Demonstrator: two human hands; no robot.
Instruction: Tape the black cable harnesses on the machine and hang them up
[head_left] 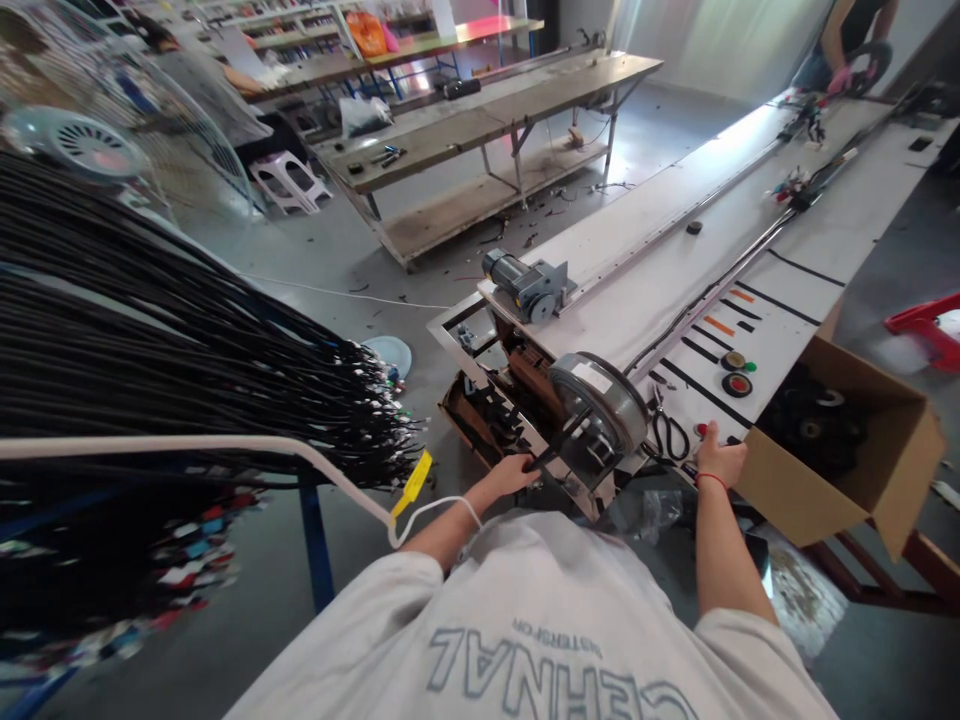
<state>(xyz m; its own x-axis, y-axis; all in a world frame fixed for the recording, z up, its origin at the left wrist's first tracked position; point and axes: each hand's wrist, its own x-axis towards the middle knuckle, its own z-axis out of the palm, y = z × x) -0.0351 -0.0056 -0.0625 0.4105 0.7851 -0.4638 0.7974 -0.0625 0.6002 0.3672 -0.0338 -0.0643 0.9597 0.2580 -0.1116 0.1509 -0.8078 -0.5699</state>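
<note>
My left hand (516, 470) grips a black cable (559, 440) that runs up to a round metal spool (600, 400) at the near end of a long white machine table (675, 270). My right hand (718, 458) is closed into a fist with the thumb pressing on the table's control panel, beside a red button (737, 384) and a green-yellow button (733, 360). Black scissors (667, 432) lie just left of that hand. A grey motor (525, 285) sits behind the spool.
A rack of bundled black cables (187, 350) fills the left. An open cardboard box (862, 440) with black coils stands at the right, a red bin (926, 325) behind it. Wooden workbenches (487, 120), a fan (97, 150) and a white stool (289, 180) stand beyond. Another person (847, 50) works at the far end.
</note>
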